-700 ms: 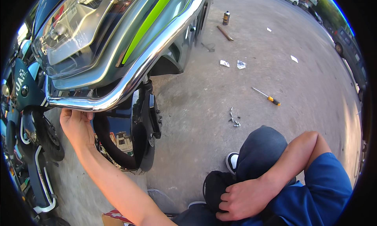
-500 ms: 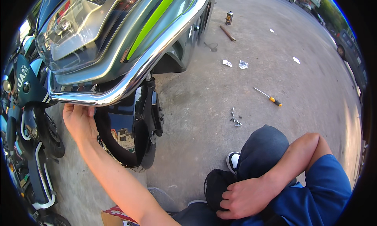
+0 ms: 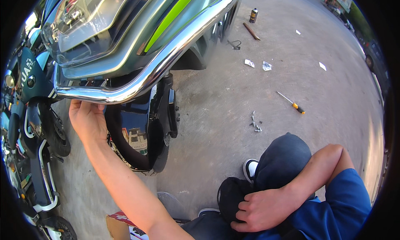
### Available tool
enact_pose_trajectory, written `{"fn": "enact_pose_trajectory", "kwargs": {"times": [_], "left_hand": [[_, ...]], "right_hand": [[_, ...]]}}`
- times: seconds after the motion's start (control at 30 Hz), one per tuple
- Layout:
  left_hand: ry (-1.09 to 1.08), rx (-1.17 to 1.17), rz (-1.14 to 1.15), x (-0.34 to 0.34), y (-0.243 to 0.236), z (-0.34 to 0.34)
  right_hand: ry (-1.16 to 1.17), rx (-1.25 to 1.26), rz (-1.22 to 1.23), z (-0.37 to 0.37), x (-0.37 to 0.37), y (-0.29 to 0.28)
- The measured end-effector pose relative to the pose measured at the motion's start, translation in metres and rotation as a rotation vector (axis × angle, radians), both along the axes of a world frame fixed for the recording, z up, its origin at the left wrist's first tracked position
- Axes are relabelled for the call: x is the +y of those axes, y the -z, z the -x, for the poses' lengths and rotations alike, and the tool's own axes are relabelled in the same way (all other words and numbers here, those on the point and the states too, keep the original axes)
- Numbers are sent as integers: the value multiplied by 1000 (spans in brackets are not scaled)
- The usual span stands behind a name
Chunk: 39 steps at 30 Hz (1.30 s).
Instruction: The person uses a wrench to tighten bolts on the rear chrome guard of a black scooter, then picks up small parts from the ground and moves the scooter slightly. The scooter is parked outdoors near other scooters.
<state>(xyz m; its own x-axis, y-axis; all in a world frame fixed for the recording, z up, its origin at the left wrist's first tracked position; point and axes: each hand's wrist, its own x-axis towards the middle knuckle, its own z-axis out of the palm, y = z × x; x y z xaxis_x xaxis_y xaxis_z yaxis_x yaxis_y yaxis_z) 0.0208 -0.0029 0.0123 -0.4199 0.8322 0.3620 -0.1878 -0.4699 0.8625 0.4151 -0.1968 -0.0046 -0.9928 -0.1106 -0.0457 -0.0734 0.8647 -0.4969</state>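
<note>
A thick chrome bumper bar (image 3: pixel 121 94) curves around the front of a grey-green vehicle (image 3: pixel 96 69) with a clear headlight cover and a bright green stripe. From below, my left hand (image 3: pixel 88 121) reaches up to the bar's lower left end. Its fingers are bent and closed in, their tips hidden behind the bar, so what they grip does not show. Beside that hand is a glossy black front fender (image 3: pixel 129 133) over the wheel. My right hand (image 3: pixel 264 208) rests with loosely bent fingers, a little apart, on a black fabric item (image 3: pixel 229 196) by my knee.
On the concrete lie a yellow-black screwdriver (image 3: pixel 297 108), several bolts (image 3: pixel 256 123), paper scraps (image 3: pixel 266 66) and a brown rod (image 3: pixel 251 31). A dark spray can (image 3: pixel 253 16) stands farther off. Parked motorbikes (image 3: pixel 43 127) line the left; an open cardboard box (image 3: pixel 118 227) sits below my left forearm.
The view has shifted slightly, so the ground items appear farther right and the bar a little higher. My left hand stays at the bar; my right hand has hardly moved.
</note>
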Motion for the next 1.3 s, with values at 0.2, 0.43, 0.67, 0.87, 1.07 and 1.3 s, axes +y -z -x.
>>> {"fn": "enact_pose_trajectory", "kwargs": {"times": [0.2, 0.43, 0.67, 0.87, 1.07, 1.3], "left_hand": [[-243, 191, 112, -30, 0, -13], [-935, 1095, 678, -308, 53, 64], [-623, 755, 1717, -550, 163, 81], [-559, 883, 1832, -544, 258, 90], [-275, 1004, 2333, -560, 271, 94], [-575, 1102, 1883, -535, 304, 93]], "right_hand": [[36, 30, -49, 3, 7, -18], [-21, -23, -5, 9, 22, -40], [-120, -191, 93, 35, 25, -37], [-94, -259, 109, 44, 11, -42], [-48, -327, 114, 47, 5, -45], [-170, -60, 23, 56, 6, -28]]}}
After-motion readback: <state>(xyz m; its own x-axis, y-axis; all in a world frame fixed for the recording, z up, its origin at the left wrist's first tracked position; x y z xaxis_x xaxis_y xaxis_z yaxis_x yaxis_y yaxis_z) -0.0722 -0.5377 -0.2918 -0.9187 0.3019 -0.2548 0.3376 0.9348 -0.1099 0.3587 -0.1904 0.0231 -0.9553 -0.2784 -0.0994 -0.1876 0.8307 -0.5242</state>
